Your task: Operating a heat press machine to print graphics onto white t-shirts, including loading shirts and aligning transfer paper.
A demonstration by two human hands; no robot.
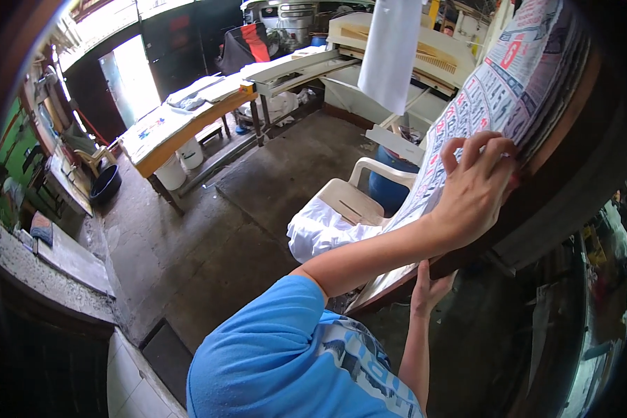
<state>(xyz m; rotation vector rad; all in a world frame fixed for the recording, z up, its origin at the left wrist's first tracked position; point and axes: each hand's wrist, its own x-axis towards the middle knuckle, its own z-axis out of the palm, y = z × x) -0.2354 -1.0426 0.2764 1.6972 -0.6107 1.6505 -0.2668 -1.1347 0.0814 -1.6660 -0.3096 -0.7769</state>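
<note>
A thick stack of printed calendar sheets [470, 108], white with red and dark print, slopes along my right side on a dark brown wooden surface [460, 258]. My left hand [470, 191] reaches across to it. Its fingers are curled over the near edge of the sheets; the fingertips are partly hidden. Lower down, my right hand [430, 289] is at the edge of the wooden surface. Its thumb stands apart from the fingers, and nothing shows in the palm.
Beyond the stack stands a cream plastic chair [348, 198] with white cloth [320, 230] on it, beside a blue drum [390, 181]. A long wooden table [164, 150] extends at the far left, near a black basin [106, 184]. A white sheet [389, 56] hangs ahead.
</note>
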